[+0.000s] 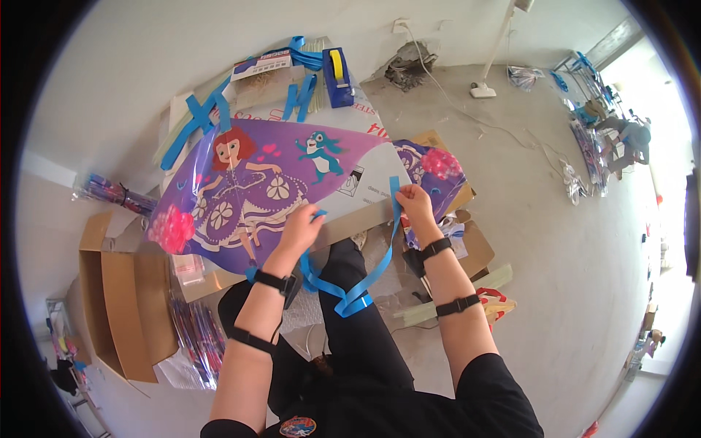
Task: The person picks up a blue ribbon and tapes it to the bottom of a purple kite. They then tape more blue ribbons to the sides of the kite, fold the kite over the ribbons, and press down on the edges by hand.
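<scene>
A long blue ribbon (376, 271) hangs in a loop over my lap, one end on each side. My right hand (416, 206) pinches it near one end, and a short piece sticks up past the fingers. My left hand (300, 228) is closed, with a bit of blue ribbon showing at the fingertips. Under and beside that hand lies a purple printed kite sheet (241, 175) with a red-haired figure, a teal animal and pink flowers. It rests on a cardboard-topped work surface (343, 230), its lower edge close to my left wrist.
At the back stand a blue tape dispenser (337, 77) and a small box (261, 64), among more blue ribbons (193, 124). Another purple sheet (438, 175) lies at the right. An open carton (128, 306) is on the floor at left. A person (626, 142) crouches far right.
</scene>
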Tool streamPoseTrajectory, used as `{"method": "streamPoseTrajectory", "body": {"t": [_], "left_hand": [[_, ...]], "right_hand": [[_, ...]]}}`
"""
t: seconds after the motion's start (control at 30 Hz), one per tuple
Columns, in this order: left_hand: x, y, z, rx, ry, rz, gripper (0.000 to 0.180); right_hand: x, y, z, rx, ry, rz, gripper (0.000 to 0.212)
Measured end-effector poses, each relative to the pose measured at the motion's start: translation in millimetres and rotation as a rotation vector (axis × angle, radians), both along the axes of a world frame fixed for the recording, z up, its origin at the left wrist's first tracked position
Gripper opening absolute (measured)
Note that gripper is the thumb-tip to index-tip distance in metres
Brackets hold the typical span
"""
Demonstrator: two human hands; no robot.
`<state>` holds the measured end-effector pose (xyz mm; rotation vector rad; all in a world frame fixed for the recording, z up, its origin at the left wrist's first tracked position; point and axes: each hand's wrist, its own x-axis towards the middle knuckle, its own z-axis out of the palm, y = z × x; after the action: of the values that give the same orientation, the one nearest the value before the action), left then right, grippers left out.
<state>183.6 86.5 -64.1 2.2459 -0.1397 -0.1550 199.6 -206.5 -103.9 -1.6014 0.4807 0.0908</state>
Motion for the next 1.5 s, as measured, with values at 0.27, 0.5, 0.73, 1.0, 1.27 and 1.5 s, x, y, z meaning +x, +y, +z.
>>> {"method": "streamPoseTrajectory", "body": {"t": [0.27,0.5,0.73,1.0,1.27,1.5], "left_hand": [[64.4,-83.5,-48.1,0.076,-0.246,-0.326,0.016],[102.4,-119.6,-67.6,0.168,-0.313,-0.376,0.015],[121.2,-136.2,-74.1,0.234,-0.255,-0.417,0.018],[121.9,-135.0,-85.6,0.175,-0.208,-0.381,0.019],[119.9,-137.7,-100.1,0.073,-0.251,-0.347,0.014],[117.5,-141.9,-97.7,-0.010,-0.250,-0.333,0.013]], "right_hand": [[105.9,-15.7,-51.1,-0.388,-0.129,0.127,0.022],[140.6,-9.1,-46.7,-0.631,-0.079,0.213,0.028],[142.8,-12.5,-47.0,-0.563,-0.020,0.216,0.032],[128.1,-20.0,-52.0,-0.241,-0.168,0.249,0.022],[133.2,-16.6,-44.3,-0.080,-0.240,0.296,0.020],[141.8,-25.5,-62.2,-0.302,-0.186,0.289,0.020]]}}
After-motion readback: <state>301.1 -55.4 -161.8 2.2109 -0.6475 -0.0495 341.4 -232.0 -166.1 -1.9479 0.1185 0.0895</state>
